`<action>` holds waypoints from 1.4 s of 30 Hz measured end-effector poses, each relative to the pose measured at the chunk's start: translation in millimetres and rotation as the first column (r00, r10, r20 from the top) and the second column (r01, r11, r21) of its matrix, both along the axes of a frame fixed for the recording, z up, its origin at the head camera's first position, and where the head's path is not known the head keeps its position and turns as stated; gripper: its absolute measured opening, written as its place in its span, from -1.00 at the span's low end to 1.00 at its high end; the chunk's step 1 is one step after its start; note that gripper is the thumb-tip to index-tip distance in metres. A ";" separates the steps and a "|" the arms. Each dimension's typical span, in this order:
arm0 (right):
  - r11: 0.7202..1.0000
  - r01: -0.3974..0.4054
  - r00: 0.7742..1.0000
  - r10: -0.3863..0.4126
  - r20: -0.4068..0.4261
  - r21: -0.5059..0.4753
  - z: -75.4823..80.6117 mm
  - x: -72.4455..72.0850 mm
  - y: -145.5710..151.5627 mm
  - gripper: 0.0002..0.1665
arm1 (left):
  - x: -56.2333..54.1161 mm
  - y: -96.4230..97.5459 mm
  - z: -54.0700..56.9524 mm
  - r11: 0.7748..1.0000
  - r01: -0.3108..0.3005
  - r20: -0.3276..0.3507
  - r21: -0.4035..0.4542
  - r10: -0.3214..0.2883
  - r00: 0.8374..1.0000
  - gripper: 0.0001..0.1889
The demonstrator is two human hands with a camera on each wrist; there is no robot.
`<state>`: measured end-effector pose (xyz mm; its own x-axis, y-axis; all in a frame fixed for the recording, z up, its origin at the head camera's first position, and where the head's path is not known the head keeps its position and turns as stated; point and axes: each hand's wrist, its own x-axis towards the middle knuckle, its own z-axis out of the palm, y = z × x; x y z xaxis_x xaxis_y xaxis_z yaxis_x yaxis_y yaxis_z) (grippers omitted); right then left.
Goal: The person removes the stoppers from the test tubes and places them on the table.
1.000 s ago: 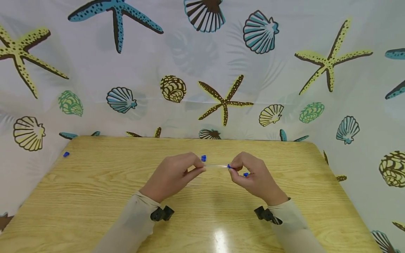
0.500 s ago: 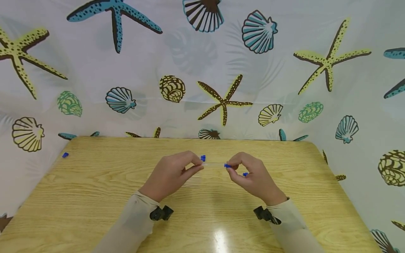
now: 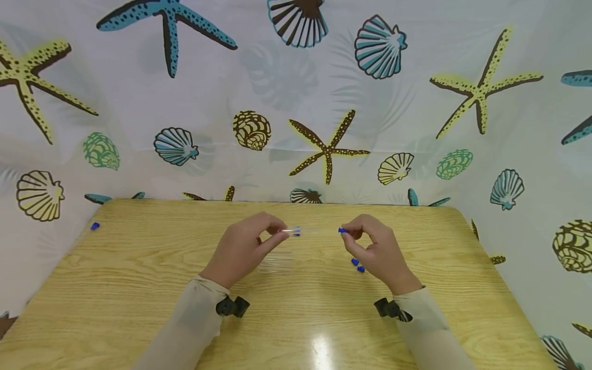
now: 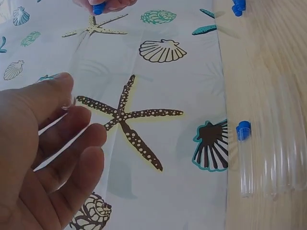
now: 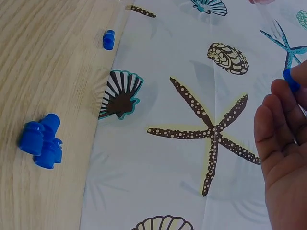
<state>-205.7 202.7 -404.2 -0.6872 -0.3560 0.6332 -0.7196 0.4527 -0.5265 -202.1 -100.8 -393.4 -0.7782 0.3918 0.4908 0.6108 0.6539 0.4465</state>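
Caps and tubes lie about; left fingers pinch tube, right fingers pinch cap.

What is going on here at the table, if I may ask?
A person's left hand holds a clear test tube above the table, while the right hand pinches a blue stopper. Tube and stopper are apart at this moment. More clear tubes lie on the table near the left hand, and other blue stoppers rest near the right.
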 end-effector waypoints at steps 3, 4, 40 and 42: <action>0.996 0.065 0.997 -0.067 0.034 0.056 -2.0 -3.1 2.1 -0.86 | -3.0 -1.3 -3.5 0.998 -0.054 0.048 -0.027 0.056 0.997 -0.83; 0.993 0.086 0.994 -0.091 0.054 0.080 -3.2 -4.2 2.9 -0.87 | -4.1 -1.8 -5.2 0.996 -0.075 0.067 -0.037 0.078 0.995 -0.84; 0.855 0.173 0.819 -0.400 0.411 0.488 -40.3 -25.6 30.7 -0.96 | -32.9 -24.8 -72.2 0.971 -0.145 0.416 -0.190 0.214 0.884 -0.91; 0.851 0.172 0.809 -0.409 0.422 0.496 -41.6 -25.9 30.9 -0.96 | -33.0 -24.1 -71.8 0.970 -0.141 0.423 -0.198 0.214 0.880 -0.92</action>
<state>-231.7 233.6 -445.8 -0.9730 -0.2303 0.0142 -0.2088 0.8526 -0.4791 -235.1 -124.9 -465.2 -0.9625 0.2699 0.0269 0.2436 0.8164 0.5236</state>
